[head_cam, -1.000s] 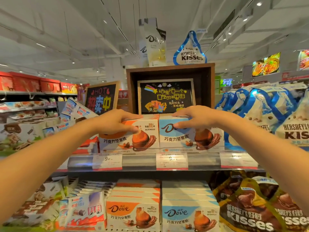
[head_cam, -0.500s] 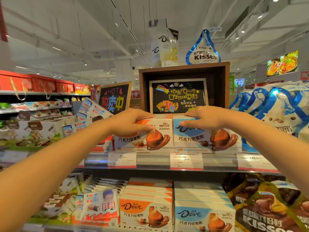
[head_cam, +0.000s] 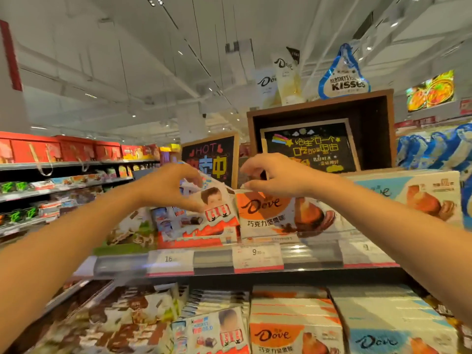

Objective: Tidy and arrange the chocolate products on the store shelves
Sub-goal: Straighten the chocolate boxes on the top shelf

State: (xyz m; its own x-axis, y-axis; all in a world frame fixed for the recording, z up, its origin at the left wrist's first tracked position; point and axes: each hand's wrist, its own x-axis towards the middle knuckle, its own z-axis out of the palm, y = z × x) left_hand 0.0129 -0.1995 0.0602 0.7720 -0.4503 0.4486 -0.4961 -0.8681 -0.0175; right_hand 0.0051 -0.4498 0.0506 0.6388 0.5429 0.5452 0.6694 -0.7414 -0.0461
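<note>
Both hands have shifted leftward off the Dove boxes (head_cam: 275, 215): left hand (head_cam: 173, 185) pinches the tilted Kinder pack (head_cam: 212, 205) to straighten it, while right hand (head_cam: 275, 175) hovers curled, holding nothing.

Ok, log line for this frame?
left hand grips Kinder box | right hand at orange Dove box top edge | upper shelf

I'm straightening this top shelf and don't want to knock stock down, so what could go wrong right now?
1. The left hand grips a tilted Kinder box leaning against the orange Dove box; it might slip off the shelf edge.
2. The right hand sits at the Dove box's top edge and could tip it forward.
3. The picture is blurred, so aim may be off.
</note>
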